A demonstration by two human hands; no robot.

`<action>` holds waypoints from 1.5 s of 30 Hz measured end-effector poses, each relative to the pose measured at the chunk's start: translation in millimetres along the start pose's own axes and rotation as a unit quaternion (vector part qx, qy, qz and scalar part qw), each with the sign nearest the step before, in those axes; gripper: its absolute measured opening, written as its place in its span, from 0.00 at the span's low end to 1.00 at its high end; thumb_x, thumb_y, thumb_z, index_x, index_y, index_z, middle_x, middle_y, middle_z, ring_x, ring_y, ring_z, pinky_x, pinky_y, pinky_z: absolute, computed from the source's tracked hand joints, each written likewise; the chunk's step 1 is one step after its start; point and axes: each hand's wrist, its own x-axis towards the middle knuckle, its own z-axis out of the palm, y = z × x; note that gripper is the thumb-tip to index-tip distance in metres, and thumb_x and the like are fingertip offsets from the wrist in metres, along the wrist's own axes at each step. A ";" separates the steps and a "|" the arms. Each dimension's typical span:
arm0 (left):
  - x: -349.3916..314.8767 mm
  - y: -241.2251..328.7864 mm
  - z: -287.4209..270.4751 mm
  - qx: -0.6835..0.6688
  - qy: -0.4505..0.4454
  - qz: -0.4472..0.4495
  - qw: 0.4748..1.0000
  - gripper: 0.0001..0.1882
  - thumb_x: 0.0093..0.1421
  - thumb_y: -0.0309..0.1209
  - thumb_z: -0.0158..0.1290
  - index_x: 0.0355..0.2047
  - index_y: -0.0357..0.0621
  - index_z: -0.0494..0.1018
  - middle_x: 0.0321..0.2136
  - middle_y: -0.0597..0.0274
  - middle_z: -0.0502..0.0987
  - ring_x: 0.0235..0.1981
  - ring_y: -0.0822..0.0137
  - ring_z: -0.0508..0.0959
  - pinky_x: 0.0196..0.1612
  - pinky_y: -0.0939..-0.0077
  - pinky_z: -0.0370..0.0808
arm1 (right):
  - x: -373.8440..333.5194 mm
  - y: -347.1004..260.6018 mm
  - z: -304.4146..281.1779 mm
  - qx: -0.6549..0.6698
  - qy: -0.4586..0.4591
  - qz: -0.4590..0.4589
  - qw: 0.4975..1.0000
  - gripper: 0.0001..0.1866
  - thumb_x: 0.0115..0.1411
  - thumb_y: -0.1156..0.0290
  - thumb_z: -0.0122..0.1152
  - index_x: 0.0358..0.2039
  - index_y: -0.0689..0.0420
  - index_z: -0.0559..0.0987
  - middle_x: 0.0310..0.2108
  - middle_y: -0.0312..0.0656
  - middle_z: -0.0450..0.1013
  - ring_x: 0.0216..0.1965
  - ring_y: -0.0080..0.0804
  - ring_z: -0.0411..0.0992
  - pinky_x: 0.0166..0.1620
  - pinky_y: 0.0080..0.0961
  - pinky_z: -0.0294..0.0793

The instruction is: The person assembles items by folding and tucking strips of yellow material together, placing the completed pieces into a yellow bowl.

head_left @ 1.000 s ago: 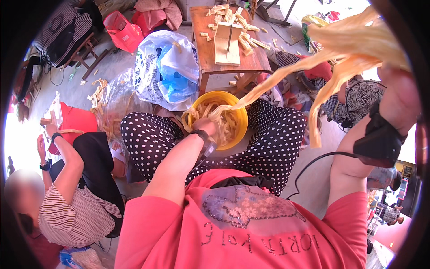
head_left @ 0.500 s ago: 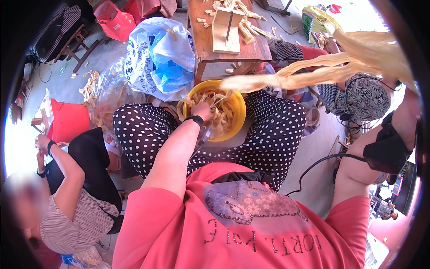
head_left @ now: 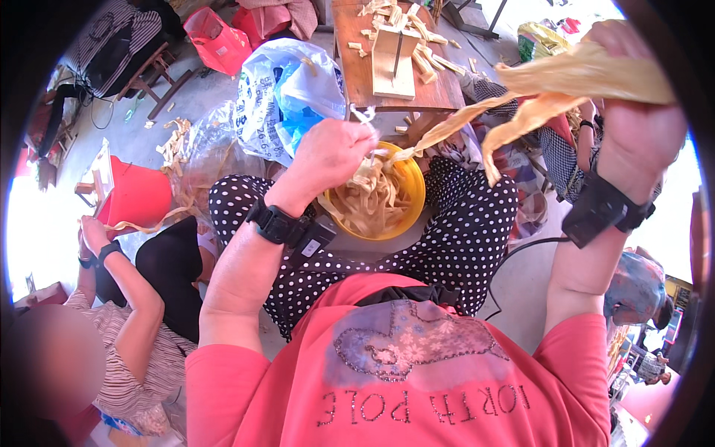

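My left hand (head_left: 328, 156) is closed, raised above the near-left rim of a yellow bucket (head_left: 421, 182). Thin white string-like ends stick out from its fingertips. Soft tan strips (head_left: 372, 197) lie curled in the bucket, which stands between my knees. Lifted high at the right, my right hand (head_left: 637, 123) grips a bundle of long, flat tan strips (head_left: 581, 74). The bundle's tails hang leftward, one reaching the bucket's rim and another dangling over my right knee. What kind of material the strips are, I cannot tell.
A wooden table (head_left: 354, 82) ahead carries an upright wooden block with a slot and pale pieces. Left of it stands a stuffed white-and-blue plastic bag (head_left: 290, 89). A red bucket (head_left: 138, 190) and a seated person (head_left: 134, 320) are at the left. A cable runs from my right wrist.
My left hand has come up out of the bucket, now with white string in its fingers. My right hand has moved inward into view with the tan strips, whose tails have swung back.
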 end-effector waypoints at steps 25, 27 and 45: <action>-59.8 172.9 -139.0 0.005 0.274 0.317 0.908 0.12 0.80 0.18 0.62 0.53 0.42 0.93 0.46 0.62 0.96 0.43 0.67 0.93 0.47 0.69 0.88 | -113.8 29.5 57.2 -0.059 -0.168 0.312 0.933 0.23 0.95 0.66 0.49 0.66 0.62 0.91 0.36 0.34 0.83 0.25 0.16 0.69 0.31 0.20 0.71; -55.3 176.5 -155.9 0.068 0.236 0.312 0.918 0.12 0.81 0.16 0.61 0.54 0.40 0.92 0.49 0.64 0.96 0.46 0.70 0.94 0.49 0.71 0.88 | -108.4 27.4 63.5 -0.044 -0.140 0.332 0.932 0.22 0.93 0.67 0.52 0.65 0.63 0.92 0.35 0.35 0.83 0.25 0.16 0.70 0.30 0.21 0.71; -216.9 1.1 -220.9 -0.081 0.255 -0.185 0.946 0.15 0.86 0.38 0.68 0.64 0.47 0.96 0.34 0.71 0.83 0.33 0.79 0.79 0.38 0.78 0.73 | -130.4 23.3 97.9 -0.030 -0.220 0.376 0.899 0.24 0.98 0.64 0.49 0.75 0.61 0.89 0.46 0.37 0.89 0.32 0.13 0.82 0.36 0.13 0.85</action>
